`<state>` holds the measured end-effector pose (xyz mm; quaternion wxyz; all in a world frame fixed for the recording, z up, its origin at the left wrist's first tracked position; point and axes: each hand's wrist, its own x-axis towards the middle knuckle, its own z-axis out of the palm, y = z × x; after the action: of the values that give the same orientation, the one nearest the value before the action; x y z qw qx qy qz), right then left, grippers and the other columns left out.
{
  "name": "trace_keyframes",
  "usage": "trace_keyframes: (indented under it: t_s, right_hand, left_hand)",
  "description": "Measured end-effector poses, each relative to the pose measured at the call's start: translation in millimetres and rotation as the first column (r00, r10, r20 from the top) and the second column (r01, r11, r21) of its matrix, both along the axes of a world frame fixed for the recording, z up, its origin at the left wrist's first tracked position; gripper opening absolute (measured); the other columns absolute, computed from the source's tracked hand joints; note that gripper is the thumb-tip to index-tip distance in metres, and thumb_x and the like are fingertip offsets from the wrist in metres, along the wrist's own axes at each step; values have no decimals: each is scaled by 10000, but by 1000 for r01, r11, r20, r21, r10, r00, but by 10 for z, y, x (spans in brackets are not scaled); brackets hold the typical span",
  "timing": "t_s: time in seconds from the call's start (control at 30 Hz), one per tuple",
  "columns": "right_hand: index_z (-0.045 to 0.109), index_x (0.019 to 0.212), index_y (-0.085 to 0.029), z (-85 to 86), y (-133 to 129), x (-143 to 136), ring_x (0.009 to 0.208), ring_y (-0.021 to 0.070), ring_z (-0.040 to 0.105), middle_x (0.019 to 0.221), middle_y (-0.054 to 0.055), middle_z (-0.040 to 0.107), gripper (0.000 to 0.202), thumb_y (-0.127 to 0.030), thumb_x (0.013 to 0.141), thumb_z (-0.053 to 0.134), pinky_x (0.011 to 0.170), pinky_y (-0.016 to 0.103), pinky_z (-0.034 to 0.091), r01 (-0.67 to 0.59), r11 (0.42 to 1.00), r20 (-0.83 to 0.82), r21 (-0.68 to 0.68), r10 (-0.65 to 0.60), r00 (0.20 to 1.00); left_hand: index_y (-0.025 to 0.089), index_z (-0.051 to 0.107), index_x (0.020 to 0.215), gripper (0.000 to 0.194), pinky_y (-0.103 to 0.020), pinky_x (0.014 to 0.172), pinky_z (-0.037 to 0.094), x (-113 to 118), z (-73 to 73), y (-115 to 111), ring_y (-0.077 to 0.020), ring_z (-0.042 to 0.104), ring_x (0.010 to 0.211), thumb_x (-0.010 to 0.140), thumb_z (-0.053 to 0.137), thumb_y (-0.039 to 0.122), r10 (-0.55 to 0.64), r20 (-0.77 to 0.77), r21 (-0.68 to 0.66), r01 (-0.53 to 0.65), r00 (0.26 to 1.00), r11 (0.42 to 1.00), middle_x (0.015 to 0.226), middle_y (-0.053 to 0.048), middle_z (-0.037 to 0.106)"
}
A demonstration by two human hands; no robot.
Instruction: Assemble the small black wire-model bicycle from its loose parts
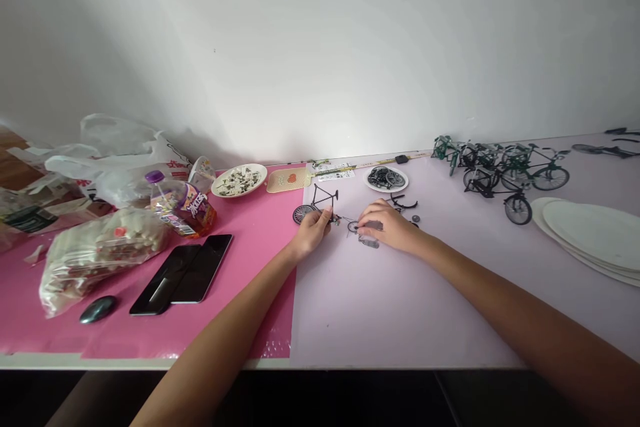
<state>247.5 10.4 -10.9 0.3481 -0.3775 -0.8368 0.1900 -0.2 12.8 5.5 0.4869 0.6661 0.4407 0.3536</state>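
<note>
A model bicycle (301,214), dark with a spoked wheel at its left end, is pinched in my left hand (311,233), its frame standing up above the fingers. My right hand (387,225) is just to the right, its fingers closed together low over the table. Beside those fingertips is a small dark ring-shaped part (353,227) with thin pieces about it; what the fingers grip is hidden. Under the right hand lies a small grey part (369,241). Behind it is a dark curved part (404,203), with a little round piece (415,219) close by.
A small plate (367,185) holds dark wheels at the back. Several model bicycles (520,170) stand right, beside stacked white plates (595,230). To the left are phones (200,273), a mouse (98,309), a bottle (183,207), bags (105,247) and a plate of small parts (220,193).
</note>
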Motion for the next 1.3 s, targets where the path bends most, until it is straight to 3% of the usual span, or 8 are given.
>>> trace_keyframes:
  t_s: [0.17, 0.37, 0.53, 0.7, 0.8, 0.9, 1.0, 1.3]
  right_hand:
    - [805, 883, -276, 10, -2, -3, 1013, 310, 576, 952, 100, 750, 306, -542, 937, 664, 943, 496, 462, 12, 1000, -13, -25, -12, 1000]
    - [783, 941, -273, 26, -15, -5, 1022, 309, 590, 961, 92, 740, 253, -469, 978, 627, 971, 498, 466, 36, 999, 10, 39, -36, 999]
    - [777, 1017, -262, 128, 13, 105, 1231, 347, 549, 1199, 126, 634, 208, -395, 972, 624, 1105, 543, 428, 251, 940, -61, 233, -243, 968]
    - [794, 1010, -251, 175, 121, 300, 1193, 365, 559, 1197, 145, 645, 210, -334, 963, 606, 1064, 592, 455, 382, 870, -72, 311, -379, 922]
    - [799, 984, -252, 109, 174, 376, 1148, 367, 589, 1120, 122, 711, 213, -403, 934, 658, 1040, 597, 456, 306, 924, 42, 230, -324, 945]
    - [795, 1012, -239, 44, 178, 395, 1068, 334, 631, 1050, 108, 737, 272, -467, 915, 681, 941, 504, 514, 180, 983, 135, 46, -184, 974]
    - [797, 995, -242, 34, 151, 372, 992, 293, 658, 1039, 100, 729, 264, -454, 936, 651, 866, 426, 529, 130, 990, 149, -62, -120, 982]
    - [783, 965, -256, 83, 104, 312, 991, 285, 652, 1027, 91, 709, 215, -407, 939, 632, 877, 413, 526, 106, 987, 123, -122, -91, 988]
  left_hand:
    - [151, 593, 826, 729, -258, 487, 194, 0, 16, -10, -83, 225, 471, 868, 395, 852, -16, -20, 22, 16, 1000, 1000, 520, 70, 342]
    - [157, 590, 806, 734, -256, 482, 198, -4, 47, -31, -82, 224, 469, 866, 387, 859, -19, -46, 28, 20, 999, 999, 525, 67, 338]
    - [160, 583, 800, 750, -259, 483, 195, -5, 19, -18, -84, 228, 475, 842, 395, 884, -18, -37, 21, 19, 999, 1000, 529, 68, 337]
    - [166, 570, 789, 731, -267, 492, 195, -4, 11, -13, -86, 237, 480, 846, 402, 874, -16, -44, 0, 16, 999, 1000, 540, 67, 331]
    - [167, 560, 772, 712, -272, 495, 191, -3, 8, -9, -86, 242, 475, 864, 399, 854, -10, -58, -5, 10, 998, 1000, 537, 65, 329]
    - [163, 568, 790, 712, -270, 496, 187, 2, 10, -8, -85, 235, 469, 863, 403, 852, -16, -47, -12, 15, 999, 1000, 530, 71, 323]
    - [157, 587, 826, 724, -265, 498, 194, 8, 23, -16, -84, 238, 469, 846, 424, 862, -22, -26, -12, 22, 999, 1000, 527, 74, 328]
    - [155, 595, 830, 749, -265, 497, 198, 11, 20, -22, -84, 235, 468, 833, 421, 883, -25, -38, -16, 24, 999, 1000, 513, 75, 338]
